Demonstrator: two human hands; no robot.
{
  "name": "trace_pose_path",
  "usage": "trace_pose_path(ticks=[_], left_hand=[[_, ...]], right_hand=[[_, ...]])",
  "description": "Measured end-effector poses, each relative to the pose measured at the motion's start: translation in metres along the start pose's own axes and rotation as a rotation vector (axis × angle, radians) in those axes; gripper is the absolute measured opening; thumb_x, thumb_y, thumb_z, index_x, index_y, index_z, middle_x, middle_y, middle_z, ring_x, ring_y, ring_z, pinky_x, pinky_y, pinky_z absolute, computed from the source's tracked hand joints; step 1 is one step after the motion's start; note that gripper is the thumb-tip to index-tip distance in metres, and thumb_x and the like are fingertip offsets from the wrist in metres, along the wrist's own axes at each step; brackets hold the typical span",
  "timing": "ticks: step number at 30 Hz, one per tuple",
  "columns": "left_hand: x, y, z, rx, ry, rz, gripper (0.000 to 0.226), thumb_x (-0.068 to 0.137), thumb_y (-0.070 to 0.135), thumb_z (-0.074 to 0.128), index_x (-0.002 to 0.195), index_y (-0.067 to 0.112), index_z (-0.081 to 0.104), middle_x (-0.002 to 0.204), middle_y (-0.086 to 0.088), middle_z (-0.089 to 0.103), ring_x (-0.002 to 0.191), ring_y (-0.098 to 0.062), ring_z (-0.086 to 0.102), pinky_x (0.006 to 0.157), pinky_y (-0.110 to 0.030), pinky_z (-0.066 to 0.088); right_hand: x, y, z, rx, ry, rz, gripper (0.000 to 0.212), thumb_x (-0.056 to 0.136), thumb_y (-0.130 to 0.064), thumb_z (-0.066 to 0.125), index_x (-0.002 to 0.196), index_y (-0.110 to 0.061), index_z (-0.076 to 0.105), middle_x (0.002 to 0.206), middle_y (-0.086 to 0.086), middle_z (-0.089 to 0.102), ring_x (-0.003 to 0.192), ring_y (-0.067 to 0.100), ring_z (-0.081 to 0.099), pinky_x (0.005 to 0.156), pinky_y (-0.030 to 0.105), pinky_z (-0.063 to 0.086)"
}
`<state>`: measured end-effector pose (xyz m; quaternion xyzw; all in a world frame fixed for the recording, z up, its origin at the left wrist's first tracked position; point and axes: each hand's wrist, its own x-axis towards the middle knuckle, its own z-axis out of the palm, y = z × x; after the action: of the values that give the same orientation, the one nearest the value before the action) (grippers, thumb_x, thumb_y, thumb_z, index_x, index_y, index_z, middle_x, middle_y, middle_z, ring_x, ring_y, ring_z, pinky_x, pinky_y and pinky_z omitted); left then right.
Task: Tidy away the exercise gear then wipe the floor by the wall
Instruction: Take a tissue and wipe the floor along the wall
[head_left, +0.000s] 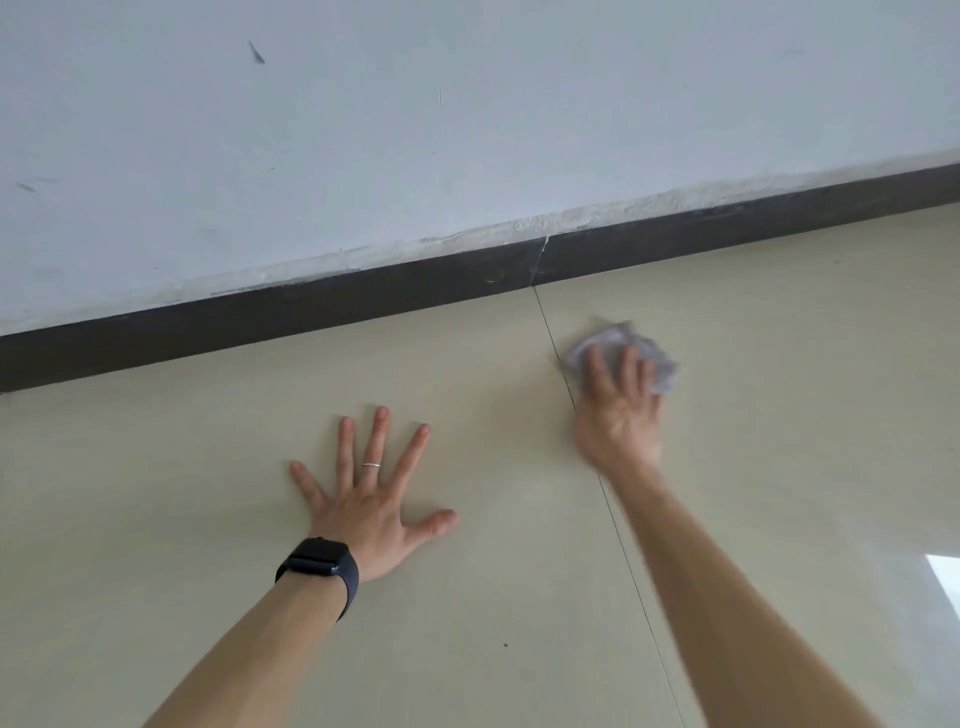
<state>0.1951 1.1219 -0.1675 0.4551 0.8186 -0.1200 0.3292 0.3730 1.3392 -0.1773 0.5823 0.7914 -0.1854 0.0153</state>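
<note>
Hard to read the right hand (618, 415): smeared by blur, like most of its forearm. Can make out fingers laid fairly straight and close together over a crumpled pale cloth (618, 335), pressing it to the floor (208, 457); cannot place the thumb. Hides the near half of the cloth under palm and fingers, leaving only rumpled edges showing past the fingertips and to the right. Cuts off both forearms at the bottom edge. Blows out to white at the right edge, in a bright reflection (943, 577) on the glossy tile.

Sharp, by contrast, on the left hand (369, 509): spread wide, palm down, all five fingers splayed flat on the floor, holding nothing. Carries a thin ring (371, 464) on one finger and a dark watch (318, 564) on the wrist.

Places the cloth near the dark skirting board (311, 299) but apart from it, a strip of bare tile between. Puts the cloth's left edge right at a thin tile joint (629, 571), running from a crack (538, 260) in the skirting down under the right wrist toward the bottom edge. Leaves the two hands well apart, open tile between them and more to the right of the cloth. Meets, above the skirting, a pale wall (467, 130) with chipped plaster along its foot and a dark scuff (256, 52) higher up. Adds one small dark speck (505, 645) on the tile between the forearms.
</note>
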Motion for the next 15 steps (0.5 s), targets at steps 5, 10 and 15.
trace_pose_path(ticks=[5, 10, 15], left_hand=[[0.0, 0.003, -0.003, 0.009, -0.03, -0.014, 0.095, 0.071, 0.095, 0.018, 0.133, 0.054, -0.042, 0.138, 0.011, -0.06, 0.132, -0.027, -0.051, 0.105, -0.078, -0.007], [0.001, 0.0, -0.002, -0.012, -0.031, 0.003, 0.096, 0.072, 0.095, 0.021, 0.13, 0.056, -0.044, 0.138, 0.011, -0.06, 0.132, -0.026, -0.052, 0.104, -0.079, -0.009], [0.003, 0.0, 0.003, -0.041, 0.003, 0.006, 0.096, 0.073, 0.095, 0.025, 0.132, 0.057, -0.041, 0.139, 0.013, -0.058, 0.133, -0.024, -0.051, 0.101, -0.077, -0.012]], right_hand=[[-0.059, -0.062, 0.037, -0.088, -0.207, -0.601, 0.069, 0.092, -0.024, 0.028, 0.155, -0.046, 0.009, 0.166, -0.007, -0.004, 0.152, 0.019, -0.01, 0.121, 0.044, -0.007], [0.024, -0.005, 0.003, -0.118, -0.106, -0.342, 0.059, 0.104, -0.029, 0.028, 0.154, -0.048, 0.006, 0.166, -0.009, -0.007, 0.152, 0.016, -0.01, 0.122, 0.051, -0.002], [0.084, -0.001, -0.025, -0.066, -0.091, 0.091, 0.065, 0.1, -0.022, 0.031, 0.158, -0.035, 0.005, 0.166, 0.008, -0.007, 0.152, 0.03, -0.01, 0.121, 0.054, -0.002]])
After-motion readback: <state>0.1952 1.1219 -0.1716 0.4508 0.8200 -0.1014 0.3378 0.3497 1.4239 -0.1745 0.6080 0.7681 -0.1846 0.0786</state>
